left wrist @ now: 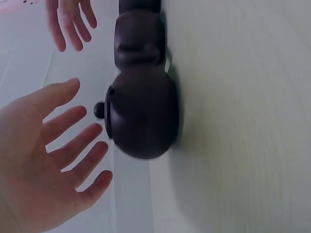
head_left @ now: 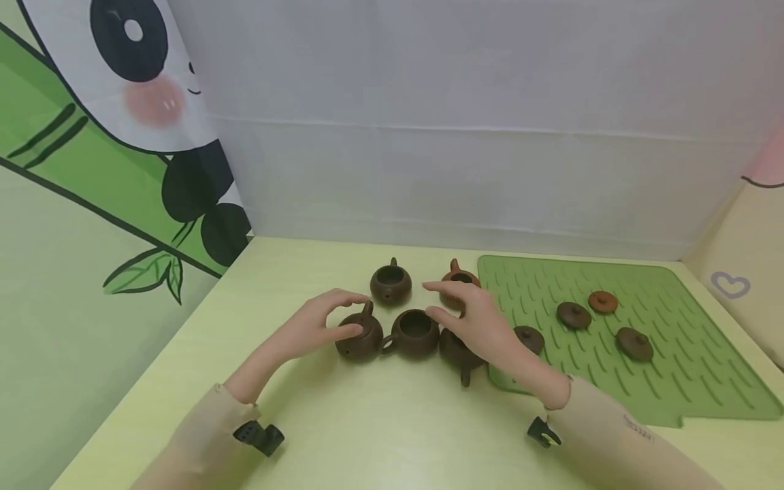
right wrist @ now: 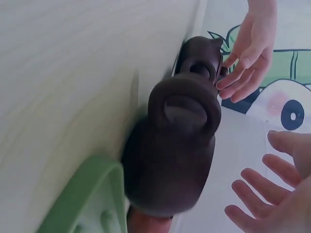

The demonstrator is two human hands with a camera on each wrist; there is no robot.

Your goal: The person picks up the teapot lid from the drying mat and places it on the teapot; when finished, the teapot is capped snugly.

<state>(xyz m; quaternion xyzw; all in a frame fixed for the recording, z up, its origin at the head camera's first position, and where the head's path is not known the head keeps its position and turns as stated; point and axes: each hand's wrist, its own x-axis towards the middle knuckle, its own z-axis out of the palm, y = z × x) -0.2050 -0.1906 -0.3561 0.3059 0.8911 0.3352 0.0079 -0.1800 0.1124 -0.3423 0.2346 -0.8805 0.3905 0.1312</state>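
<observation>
My left hand (head_left: 318,325) hovers beside a dark brown teapot (head_left: 355,347), fingers spread and relaxed. The left wrist view shows that pot wearing its lid, whose round knob (left wrist: 99,110) faces my fingertips across a small gap. A second dark teapot (head_left: 415,337), lidless, stands just right of it. My right hand (head_left: 484,327) is held with loose, parted fingers above a third dark teapot (head_left: 456,352), partly covering it in the head view. That pot's loop handle (right wrist: 156,109) fills the middle of the right wrist view. Neither hand holds anything.
Behind the front row stand a lidless dark teapot (head_left: 390,289) and a reddish-brown teapot (head_left: 452,278), partly hidden by my right hand. To the right, a green ridged mat (head_left: 692,388) carries several loose lids, among them a reddish one (head_left: 603,301). Grey cloth (head_left: 465,184) hangs behind the table.
</observation>
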